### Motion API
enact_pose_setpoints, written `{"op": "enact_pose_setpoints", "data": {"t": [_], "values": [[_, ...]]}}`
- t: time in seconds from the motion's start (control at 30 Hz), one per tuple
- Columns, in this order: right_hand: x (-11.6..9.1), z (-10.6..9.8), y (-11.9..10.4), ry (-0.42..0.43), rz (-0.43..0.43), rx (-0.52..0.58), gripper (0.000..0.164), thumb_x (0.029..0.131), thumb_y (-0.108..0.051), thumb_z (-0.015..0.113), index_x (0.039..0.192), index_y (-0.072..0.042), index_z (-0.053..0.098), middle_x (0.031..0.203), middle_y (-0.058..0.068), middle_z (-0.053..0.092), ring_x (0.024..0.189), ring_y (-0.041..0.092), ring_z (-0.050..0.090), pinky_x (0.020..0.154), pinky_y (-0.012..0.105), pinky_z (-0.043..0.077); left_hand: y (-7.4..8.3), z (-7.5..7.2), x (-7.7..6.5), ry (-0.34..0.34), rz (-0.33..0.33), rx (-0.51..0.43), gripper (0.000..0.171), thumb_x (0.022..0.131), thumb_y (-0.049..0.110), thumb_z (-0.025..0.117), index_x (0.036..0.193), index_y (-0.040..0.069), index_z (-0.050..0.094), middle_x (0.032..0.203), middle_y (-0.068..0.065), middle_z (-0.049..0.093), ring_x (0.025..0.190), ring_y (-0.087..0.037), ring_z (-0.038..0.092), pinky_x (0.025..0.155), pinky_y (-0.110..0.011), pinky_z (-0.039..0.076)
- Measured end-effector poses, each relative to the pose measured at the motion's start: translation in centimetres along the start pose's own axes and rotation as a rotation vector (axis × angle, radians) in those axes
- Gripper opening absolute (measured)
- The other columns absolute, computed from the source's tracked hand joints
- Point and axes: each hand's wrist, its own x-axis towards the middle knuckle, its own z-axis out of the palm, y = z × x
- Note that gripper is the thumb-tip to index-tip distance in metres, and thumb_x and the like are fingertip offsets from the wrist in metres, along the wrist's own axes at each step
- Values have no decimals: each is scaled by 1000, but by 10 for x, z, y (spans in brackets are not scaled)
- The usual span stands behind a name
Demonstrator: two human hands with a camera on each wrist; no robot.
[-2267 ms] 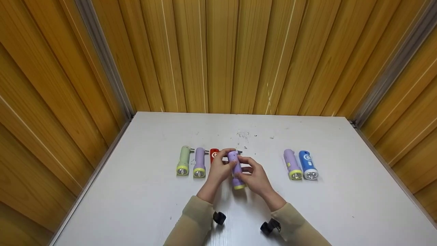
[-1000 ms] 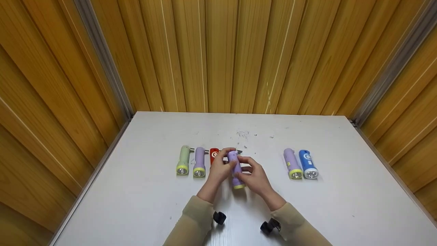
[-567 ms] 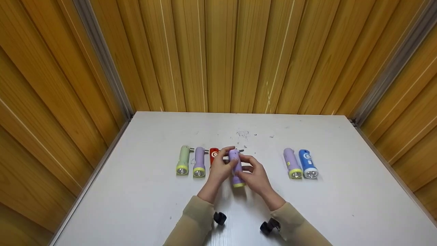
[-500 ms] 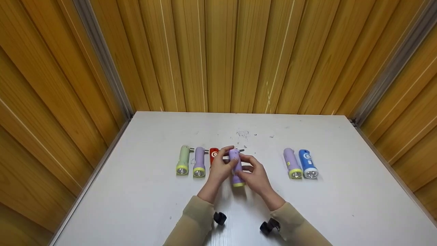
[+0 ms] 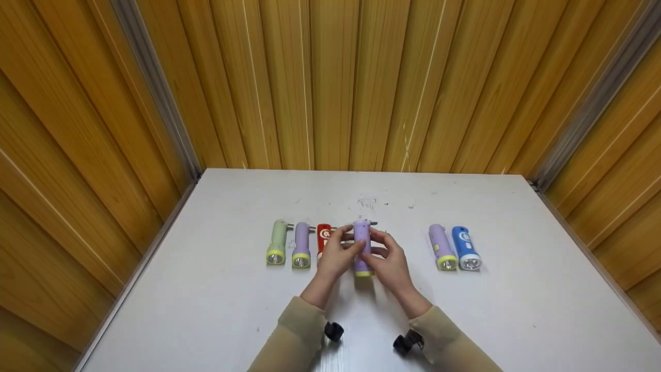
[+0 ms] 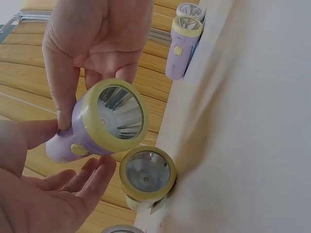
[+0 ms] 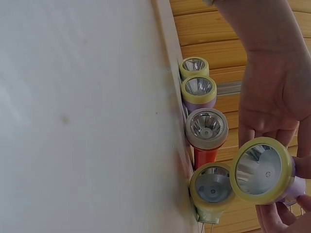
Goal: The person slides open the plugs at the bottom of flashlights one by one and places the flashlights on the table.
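Both hands hold a purple flashlight (image 5: 363, 240) with a yellow rim just above the white table. My left hand (image 5: 336, 257) grips it from the left side, thumb on the body. From the right, my right hand (image 5: 391, 261) pinches the same body between thumb and fingers. Metal prongs (image 5: 373, 223) stick out to the right at its tail end. Its lens (image 6: 121, 114) and yellow switch (image 6: 78, 149) show in the left wrist view. Under the hands, a green flashlight (image 7: 212, 188) lies on the table, hidden from the head view.
Left of the hands lie a green flashlight (image 5: 278, 243), a purple flashlight (image 5: 301, 245) and a partly covered red flashlight (image 5: 324, 235); the first two show prongs. At right lie another purple flashlight (image 5: 442, 247) and a blue flashlight (image 5: 466, 248). Wooden panels (image 5: 330, 88) surround the table (image 5: 206, 310).
The held flashlight has shifted slightly right and away from the body, and its tilt has straightened. Both hands moved a little with it, keeping their grip. The flashlights on the table have stayed put.
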Motion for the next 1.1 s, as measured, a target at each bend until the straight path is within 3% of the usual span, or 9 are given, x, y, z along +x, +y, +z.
{"op": "enact_pose_setpoints", "data": {"t": [0.33,0.77,0.93,1.1], "values": [[0,0,0,11,-9,-2,57,87,8,71,141,7,54,135,31,59,108,38,69,85,23,59,0,2,-2,-7,-17,-13,52,94,16,74,138,-6,58,128,-27,69,111,-39,72,87,-40,63],[1,-3,-2,-30,16,-21,59,89,5,73,145,1,53,138,27,59,112,39,68,89,25,59,-2,1,1,21,-8,-14,51,94,13,74,137,-9,59,123,-26,71,113,-36,72,94,-40,61],[2,-5,-3,-47,-1,2,56,89,6,72,143,1,56,137,27,61,112,39,69,90,28,59,0,-3,2,29,9,-42,49,93,9,74,136,-9,59,122,-27,71,111,-37,72,89,-40,62],[3,-7,-2,-71,38,28,51,92,3,71,141,1,58,137,26,63,116,39,69,92,26,58,2,-8,3,37,-18,-67,50,94,10,72,139,-8,58,126,-27,69,112,-38,72,84,-39,63]]}}
